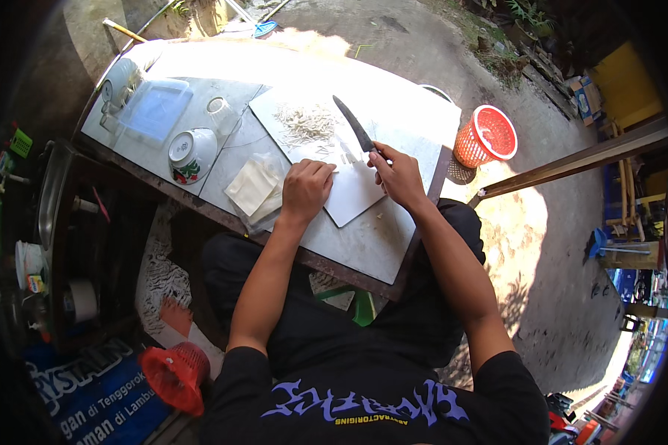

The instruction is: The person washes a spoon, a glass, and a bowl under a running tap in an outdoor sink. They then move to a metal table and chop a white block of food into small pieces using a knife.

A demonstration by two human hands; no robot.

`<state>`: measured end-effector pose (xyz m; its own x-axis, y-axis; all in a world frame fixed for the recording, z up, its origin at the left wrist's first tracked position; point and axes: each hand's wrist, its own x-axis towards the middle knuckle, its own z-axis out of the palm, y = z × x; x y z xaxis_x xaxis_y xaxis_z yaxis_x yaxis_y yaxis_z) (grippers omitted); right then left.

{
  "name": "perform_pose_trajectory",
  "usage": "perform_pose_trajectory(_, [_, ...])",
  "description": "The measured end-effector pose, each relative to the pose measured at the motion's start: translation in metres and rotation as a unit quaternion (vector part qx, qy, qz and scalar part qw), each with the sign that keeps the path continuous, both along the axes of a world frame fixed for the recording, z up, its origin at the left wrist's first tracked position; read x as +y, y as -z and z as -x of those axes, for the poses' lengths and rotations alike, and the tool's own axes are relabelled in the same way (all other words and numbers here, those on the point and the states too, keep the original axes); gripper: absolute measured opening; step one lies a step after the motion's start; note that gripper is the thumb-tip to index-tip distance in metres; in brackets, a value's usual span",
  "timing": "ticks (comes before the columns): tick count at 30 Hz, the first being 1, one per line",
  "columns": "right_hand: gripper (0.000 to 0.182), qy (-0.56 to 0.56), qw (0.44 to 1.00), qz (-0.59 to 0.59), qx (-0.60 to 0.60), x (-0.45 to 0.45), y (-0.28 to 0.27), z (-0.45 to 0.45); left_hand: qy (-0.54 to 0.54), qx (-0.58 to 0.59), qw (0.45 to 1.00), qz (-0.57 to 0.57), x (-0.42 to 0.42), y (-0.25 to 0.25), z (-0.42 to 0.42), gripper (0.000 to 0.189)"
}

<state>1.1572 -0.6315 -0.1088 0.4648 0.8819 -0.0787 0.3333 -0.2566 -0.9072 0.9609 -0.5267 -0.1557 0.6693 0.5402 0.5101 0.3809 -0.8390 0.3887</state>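
Observation:
My right hand (pixel 396 172) grips a kitchen knife (pixel 353 122) by its handle. Its dark, worn blade points away from me over a white cutting board (pixel 353 194). Curled over the board's left edge, my left hand (pixel 310 183) has a small pale piece (pixel 334 168) at its fingertips; the fingers hide most of it. Many cut pale strips (pixel 309 123) lie heaped on the far part of the board, with a few loose ones near the blade. Left of my left hand, a stack of square, cream-coloured sheets (pixel 251 187) rests on a clear plastic bag (pixel 267 217).
On the tiled table (pixel 362 256) stand an upturned patterned bowl (pixel 192 156), a glass (pixel 219 108) and a clear plastic container (pixel 156 108). A red plastic basket (pixel 485 136) is beyond the right edge. Another red basket (pixel 178 372) sits at lower left. Strong sunlight whitens the table's far side.

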Motion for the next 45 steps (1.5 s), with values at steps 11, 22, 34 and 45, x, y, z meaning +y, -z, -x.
perform_pose_trajectory(11, [0.044, 0.036, 0.994, -0.020, 0.104, 0.001, 0.001, 0.018, -0.065, -0.175, 0.970, 0.156, 0.013, -0.003, -0.006, 0.014])
perform_pose_trajectory(22, [0.047, -0.032, 0.998, -0.046, 0.022, 0.042, -0.008, 0.012, 0.016, -0.215, 0.840, 0.498, 0.045, -0.012, -0.018, 0.020])
perform_pose_trajectory(34, [0.053, -0.014, 0.987, -0.058, 0.151, 0.084, 0.006, -0.007, 0.023, -0.225, 0.824, 0.519, 0.064, -0.018, -0.027, 0.028])
perform_pose_trajectory(45, [0.038, 0.012, 0.992, -0.031, 0.120, 0.083, 0.003, -0.010, -0.126, -0.097, 0.906, 0.392, 0.069, -0.015, -0.021, 0.022])
